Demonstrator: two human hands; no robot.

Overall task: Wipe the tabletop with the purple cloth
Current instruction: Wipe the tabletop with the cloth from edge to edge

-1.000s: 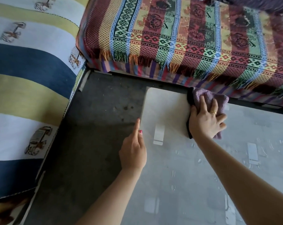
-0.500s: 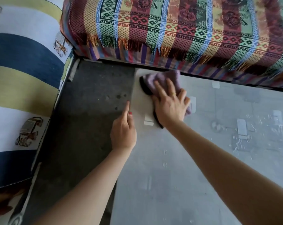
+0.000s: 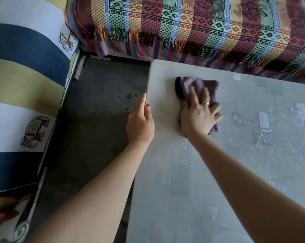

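Pressing flat with spread fingers, the right hand (image 3: 200, 116) holds the fuzzy purple cloth (image 3: 200, 87) on the pale grey tabletop (image 3: 192, 181) near its far left corner. The left hand (image 3: 140, 125) rests on the table's left edge, fingers straight, above a dark rough floor (image 3: 95, 120). A woven, fringed blanket (image 3: 192, 25) lies beyond, and striped fabric (image 3: 22, 76) at left.

text: none legible | labels: none | brands: none | numbers: none
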